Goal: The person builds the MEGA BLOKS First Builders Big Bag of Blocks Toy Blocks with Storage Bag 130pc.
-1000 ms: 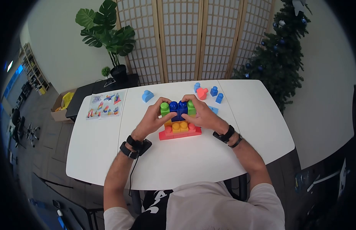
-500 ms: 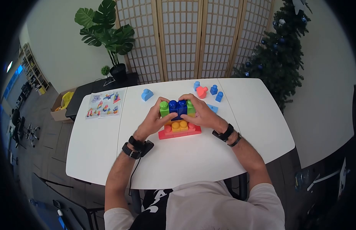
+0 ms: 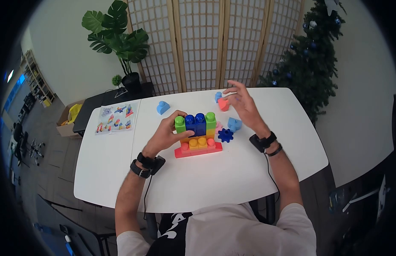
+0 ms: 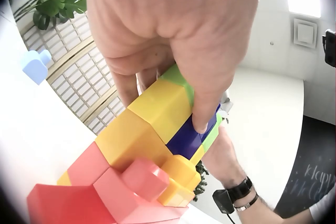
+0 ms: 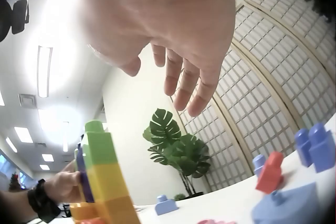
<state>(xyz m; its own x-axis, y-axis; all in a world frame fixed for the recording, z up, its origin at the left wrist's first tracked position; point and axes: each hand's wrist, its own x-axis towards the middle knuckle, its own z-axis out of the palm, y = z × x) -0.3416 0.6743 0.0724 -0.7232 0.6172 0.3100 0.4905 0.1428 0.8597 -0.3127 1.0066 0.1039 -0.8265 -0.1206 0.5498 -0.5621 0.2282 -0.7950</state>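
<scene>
A wall of toy building blocks stands mid-table: a red base, yellow blocks above it, and dark blue blocks between green blocks at the top. My left hand grips the wall's upper left, its thumb across the front of the blue blocks and its other fingers behind, partly hidden. Raised off to the right, my right hand is empty with fingers spread and loosely bent. Below it lie a light blue block, a dark blue gear and a pink piece.
Toward the back edge lie a coral-red block and a small blue block; more blue blocks show in the right wrist view. A rounded light blue block and a picture sheet are on the left.
My right hand has let go of the block wall and moved up to the right, uncovering the gear and the pink piece. My left hand keeps its grip on the wall.
</scene>
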